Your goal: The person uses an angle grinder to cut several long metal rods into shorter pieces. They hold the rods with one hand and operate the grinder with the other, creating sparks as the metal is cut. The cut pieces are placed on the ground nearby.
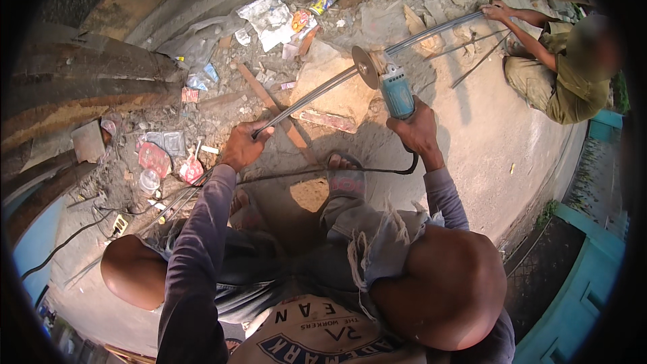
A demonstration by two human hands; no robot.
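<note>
My left hand (245, 145) is closed around the near end of a bundle of thin metal rods (306, 99), which slants up to the right. My right hand (419, 129) grips a teal angle grinder (397, 94) by its body. The grinder's round cutting disc (364, 67) stands upright against the rods; whether it is spinning I cannot tell. Beneath the bundle lies a pale stone slab (330, 71). At the far right, a crouching person's hands (497, 11) hold the other end of the rods.
A black cord (310, 170) runs from the grinder past my feet toward a yellowish power strip (120, 224). A wooden stick (275, 109) crosses under the rods. Rubbish, including a white torn sack (268, 21), litters the ground. Stacked timber (87, 74) stands left. More rods (468, 44) lie near the other person.
</note>
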